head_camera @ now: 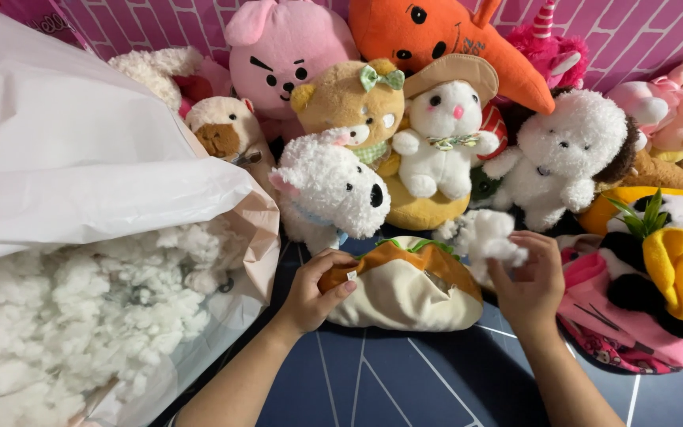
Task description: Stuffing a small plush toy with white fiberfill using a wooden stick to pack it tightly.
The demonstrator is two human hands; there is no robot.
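Note:
A burger-shaped plush toy (405,289), cream and orange with a green edge, lies on the dark blue mat (405,379). My left hand (314,292) grips its left end, thumb over a small white tag. My right hand (527,289) is at the toy's right side and pinches a tuft of white stuffing (488,241) just above an opening in the toy. On the left, a large white bag (81,158) lies open, full of loose white stuffing (81,316).
Several plush toys crowd the back: a white dog (333,190), a tan bear (353,103), a white bunny in a hat (444,126), a fluffy white dog (567,154), a pink toy (282,51), an orange carrot (436,35). A panda with yellow cloth (673,261) sits right.

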